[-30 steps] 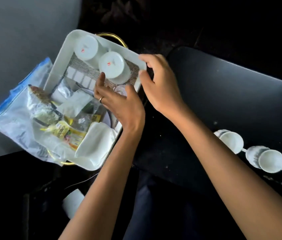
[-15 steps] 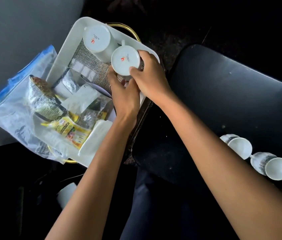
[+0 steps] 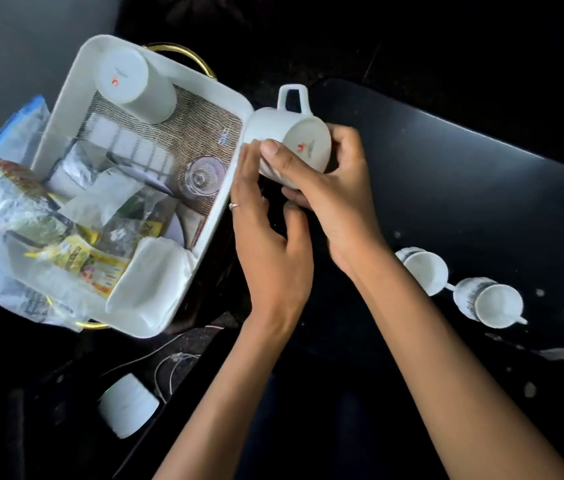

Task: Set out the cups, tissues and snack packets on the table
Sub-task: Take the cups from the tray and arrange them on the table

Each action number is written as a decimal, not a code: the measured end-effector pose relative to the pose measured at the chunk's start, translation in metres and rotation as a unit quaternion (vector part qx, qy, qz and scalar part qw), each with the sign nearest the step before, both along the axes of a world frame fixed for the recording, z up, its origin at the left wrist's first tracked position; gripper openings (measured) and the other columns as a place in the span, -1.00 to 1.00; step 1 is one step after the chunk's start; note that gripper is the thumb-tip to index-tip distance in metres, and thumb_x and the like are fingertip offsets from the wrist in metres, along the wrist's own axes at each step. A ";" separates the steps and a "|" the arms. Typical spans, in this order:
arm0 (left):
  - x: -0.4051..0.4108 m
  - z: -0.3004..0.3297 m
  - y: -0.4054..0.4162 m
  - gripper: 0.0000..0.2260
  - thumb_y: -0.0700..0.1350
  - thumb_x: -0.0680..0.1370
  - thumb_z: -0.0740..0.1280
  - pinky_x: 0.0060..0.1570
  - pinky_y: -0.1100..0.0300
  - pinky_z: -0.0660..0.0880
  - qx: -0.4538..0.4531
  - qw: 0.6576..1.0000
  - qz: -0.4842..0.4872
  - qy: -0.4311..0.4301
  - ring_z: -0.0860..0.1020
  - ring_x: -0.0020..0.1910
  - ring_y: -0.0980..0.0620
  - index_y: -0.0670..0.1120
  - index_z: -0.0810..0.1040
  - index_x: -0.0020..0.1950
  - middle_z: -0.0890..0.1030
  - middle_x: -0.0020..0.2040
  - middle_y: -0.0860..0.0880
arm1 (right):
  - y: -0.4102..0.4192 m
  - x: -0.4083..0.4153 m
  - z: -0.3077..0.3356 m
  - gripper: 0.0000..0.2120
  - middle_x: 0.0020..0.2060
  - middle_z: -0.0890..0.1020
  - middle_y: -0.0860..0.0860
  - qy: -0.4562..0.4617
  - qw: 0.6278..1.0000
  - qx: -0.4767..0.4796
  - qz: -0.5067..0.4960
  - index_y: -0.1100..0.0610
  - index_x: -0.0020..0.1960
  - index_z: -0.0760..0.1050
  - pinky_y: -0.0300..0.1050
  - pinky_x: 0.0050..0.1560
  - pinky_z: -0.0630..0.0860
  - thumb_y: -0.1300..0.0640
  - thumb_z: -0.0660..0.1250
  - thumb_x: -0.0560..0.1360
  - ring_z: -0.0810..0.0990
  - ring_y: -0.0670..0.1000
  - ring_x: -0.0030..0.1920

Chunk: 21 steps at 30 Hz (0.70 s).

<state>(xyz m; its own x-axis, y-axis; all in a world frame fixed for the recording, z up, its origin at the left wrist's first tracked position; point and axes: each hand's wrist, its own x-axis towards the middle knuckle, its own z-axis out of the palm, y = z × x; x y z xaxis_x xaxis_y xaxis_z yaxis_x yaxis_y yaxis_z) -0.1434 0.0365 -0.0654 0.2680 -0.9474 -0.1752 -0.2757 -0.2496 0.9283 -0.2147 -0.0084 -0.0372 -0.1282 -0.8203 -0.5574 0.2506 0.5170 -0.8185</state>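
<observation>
Two small patterned cups (image 3: 426,271) already stand on the black desk (image 3: 464,188), right of the white plastic tray (image 3: 65,109), while the right hand (image 3: 329,195) clasps a white handled mug (image 3: 287,136) just beside it, the left hand (image 3: 266,244) loosely open; another mug (image 3: 135,86), tissues (image 3: 150,282) and snack packets (image 3: 76,258) remain inside.

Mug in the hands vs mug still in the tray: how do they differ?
The held mug is off the tray, gripped by the right hand with the left hand beside it; the tray mug stands untouched. The held mug is tilted, handle up; the tray mug sits upside down, its handle hidden. Both are white with a red mark underneath.
</observation>
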 end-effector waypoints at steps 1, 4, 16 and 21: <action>-0.007 0.001 0.006 -0.42 -0.32 0.50 0.17 0.41 -0.08 0.30 0.002 1.000 -0.013 -0.005 0.23 0.49 0.09 -0.07 0.19 0.52 0.28 0.50 0.00 | 0.005 -0.008 0.000 -0.51 -0.01 0.60 -0.04 -0.010 1.000 0.005 -0.022 0.17 0.20 0.38 -0.23 -0.13 0.61 0.14 0.50 0.36 0.66 -0.07 -0.02; -0.033 0.012 0.022 -0.45 -0.29 0.55 0.18 0.36 0.09 0.37 0.028 0.999 -0.003 0.041 0.28 0.44 0.18 -0.03 0.17 0.52 0.26 0.45 0.18 | 0.021 -0.032 -0.003 -0.55 0.06 0.59 0.01 -0.048 0.996 0.032 -0.071 0.17 0.21 0.39 -0.06 -0.01 0.64 0.20 0.47 0.39 0.64 0.01 0.08; -0.076 0.026 0.012 -0.66 0.10 0.53 0.31 0.19 0.03 0.51 0.339 0.895 -0.036 0.288 0.63 0.11 0.00 -0.08 0.58 0.18 0.67 0.10 -0.07 | 0.084 -0.108 -0.019 -0.64 -0.03 0.62 -0.03 -0.162 0.978 0.058 -0.118 0.06 0.10 0.46 -0.18 -0.01 0.47 0.19 0.30 0.31 0.59 -0.06 -0.01; -0.097 0.018 0.018 -0.66 -0.19 0.44 0.46 0.00 0.20 0.59 0.281 0.916 -0.055 0.281 0.65 0.05 0.05 -0.09 0.55 0.20 0.67 0.10 -0.06 | 0.102 -0.131 -0.020 -0.44 0.18 0.58 -0.10 -0.052 0.993 0.031 -0.104 0.01 0.32 0.38 -0.11 0.23 0.44 0.24 0.24 0.32 0.52 -0.07 0.21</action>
